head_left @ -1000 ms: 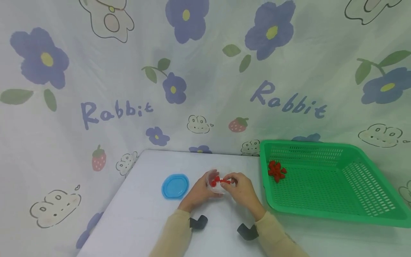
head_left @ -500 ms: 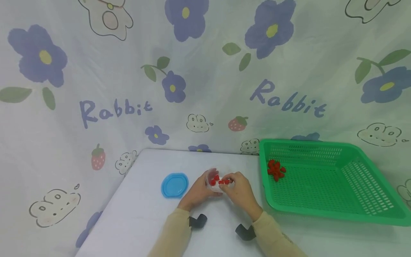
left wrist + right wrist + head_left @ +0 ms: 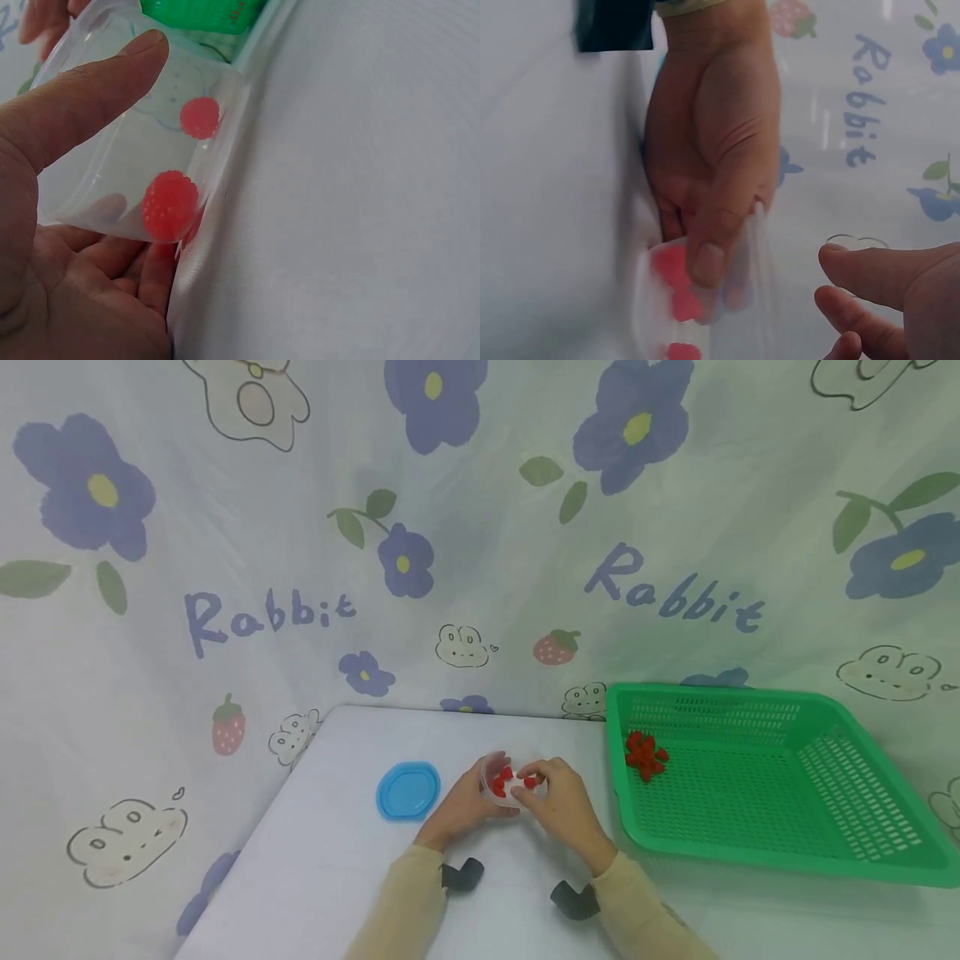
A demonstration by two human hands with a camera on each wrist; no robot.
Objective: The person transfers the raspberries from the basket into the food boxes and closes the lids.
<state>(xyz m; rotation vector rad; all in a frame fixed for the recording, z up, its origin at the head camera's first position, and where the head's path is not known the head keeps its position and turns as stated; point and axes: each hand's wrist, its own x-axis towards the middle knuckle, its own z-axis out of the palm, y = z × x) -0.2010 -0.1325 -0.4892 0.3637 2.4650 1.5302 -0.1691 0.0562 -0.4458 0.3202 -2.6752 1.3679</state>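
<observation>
My left hand (image 3: 456, 810) grips a clear plastic cup (image 3: 97, 176) tilted near the table, thumb on its outside and fingers beneath. Several red toy raspberries (image 3: 506, 773) lie inside; one raspberry (image 3: 171, 206) shows through the wall in the left wrist view. My right hand (image 3: 564, 808) is at the cup's mouth. In the right wrist view its thumb and fingers (image 3: 862, 274) are apart, with nothing between them. On the table left of the cup lies a blue lid (image 3: 408, 791).
At the right stands a large green basket (image 3: 750, 853). A small heap of red raspberries (image 3: 645, 757) sits in its left back corner. Behind the white table (image 3: 315, 860) hangs a patterned cloth (image 3: 480, 568).
The right fingers have let go of raspberries inside the cup and spread apart. Raspberries have settled lower in it. The left hand keeps its grip; basket and lid stay put.
</observation>
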